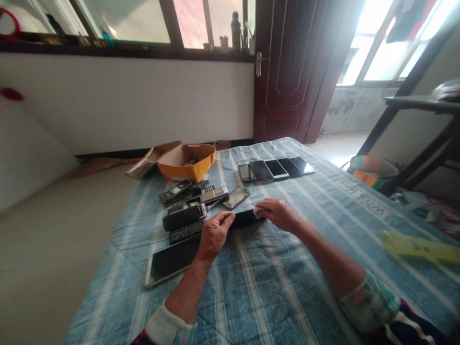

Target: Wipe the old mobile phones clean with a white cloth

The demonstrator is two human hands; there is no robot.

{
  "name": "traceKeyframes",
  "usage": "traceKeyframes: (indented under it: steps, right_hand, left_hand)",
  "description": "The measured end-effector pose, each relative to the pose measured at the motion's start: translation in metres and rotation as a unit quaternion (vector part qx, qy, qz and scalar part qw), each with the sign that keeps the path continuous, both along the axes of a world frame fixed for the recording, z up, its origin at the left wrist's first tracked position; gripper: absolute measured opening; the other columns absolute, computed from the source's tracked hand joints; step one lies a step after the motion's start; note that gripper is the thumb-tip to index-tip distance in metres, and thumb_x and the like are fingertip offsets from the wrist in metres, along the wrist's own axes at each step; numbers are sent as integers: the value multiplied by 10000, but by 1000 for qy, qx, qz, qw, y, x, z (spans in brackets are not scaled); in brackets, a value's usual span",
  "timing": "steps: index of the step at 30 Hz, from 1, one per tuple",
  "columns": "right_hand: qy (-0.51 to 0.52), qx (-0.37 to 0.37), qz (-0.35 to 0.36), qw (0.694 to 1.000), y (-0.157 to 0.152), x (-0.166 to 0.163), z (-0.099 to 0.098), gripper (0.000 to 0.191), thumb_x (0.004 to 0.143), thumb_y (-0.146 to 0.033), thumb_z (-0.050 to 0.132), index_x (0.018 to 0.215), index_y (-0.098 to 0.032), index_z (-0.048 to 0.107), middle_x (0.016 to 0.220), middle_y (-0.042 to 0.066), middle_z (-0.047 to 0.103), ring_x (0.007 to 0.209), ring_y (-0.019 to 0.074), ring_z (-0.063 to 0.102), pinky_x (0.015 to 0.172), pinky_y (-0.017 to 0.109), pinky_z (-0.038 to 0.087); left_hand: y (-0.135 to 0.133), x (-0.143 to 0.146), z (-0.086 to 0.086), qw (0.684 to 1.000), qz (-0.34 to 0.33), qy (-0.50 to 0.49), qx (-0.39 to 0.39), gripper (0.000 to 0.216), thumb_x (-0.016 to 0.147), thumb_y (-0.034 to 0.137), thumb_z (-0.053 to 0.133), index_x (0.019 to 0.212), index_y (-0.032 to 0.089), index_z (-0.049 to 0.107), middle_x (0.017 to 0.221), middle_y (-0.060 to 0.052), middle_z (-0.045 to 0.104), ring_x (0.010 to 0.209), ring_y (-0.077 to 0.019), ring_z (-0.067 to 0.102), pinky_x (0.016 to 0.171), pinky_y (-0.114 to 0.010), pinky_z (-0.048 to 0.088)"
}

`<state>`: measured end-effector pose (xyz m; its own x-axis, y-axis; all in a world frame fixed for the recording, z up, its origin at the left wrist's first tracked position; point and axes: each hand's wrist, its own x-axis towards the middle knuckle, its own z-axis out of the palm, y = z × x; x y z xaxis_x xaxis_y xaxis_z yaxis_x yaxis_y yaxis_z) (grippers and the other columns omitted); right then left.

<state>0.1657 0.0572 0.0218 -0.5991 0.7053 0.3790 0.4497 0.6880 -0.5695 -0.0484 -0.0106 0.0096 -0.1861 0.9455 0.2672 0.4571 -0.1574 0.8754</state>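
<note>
Blue striped cloth covers the surface, w/ white wall and window behind, and dark red door at far R. Pale floor lies along the L edge. Open box sits by the far L corner, flap reaching past the edge. Pile of old phones and tablet crowd the L side; row of phones lies nr the far edge. More room for moving is on R half and nr side, w/ yellow sheet at R.

Hands are apart, one at each end of dark phone, which is mid-cloth, R of the pile. L hand pinches its L end, thumb on top. R hand has fingers closed on small white piece against R end; exact grip underneath is hidden.
</note>
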Motion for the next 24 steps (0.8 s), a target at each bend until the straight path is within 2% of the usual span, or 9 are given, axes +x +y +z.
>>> traceKeyframes:
  steps: [4,9,18,24]
  right_hand:
    - [36,-17,-1,999,2,6,-7,135,838,-202,556,896,-174,676,754,4,595,694,116,544,656,221,382]
    - [54,-46,15,997,4,12,-7,152,811,-197,565,910,-174,679,783,10,625,711,123,557,664,223,390]
    - [54,-126,-31,990,12,25,-11,141,739,-216,581,804,-140,679,601,-44,530,582,88,468,550,192,316]
    - [63,-154,-18,986,16,31,-13,154,724,-222,582,804,-133,678,631,-35,563,608,97,493,570,199,336]
  left_hand:
    - [-1,1,-1,1000,2,4,7,283,768,414,585,797,155,693,755,-20,688,752,-186,623,723,-253,469]
    - [-2,2,-2,1000,2,8,19,273,772,406,584,797,155,691,767,-21,696,749,-185,630,724,-259,482]
    - [-1,4,-1,999,10,13,29,262,782,397,579,795,158,687,766,-22,697,743,-179,634,732,-257,487]
    - [0,1,-6,999,8,21,38,245,788,381,591,805,159,692,765,-16,693,735,-167,631,715,-241,488]
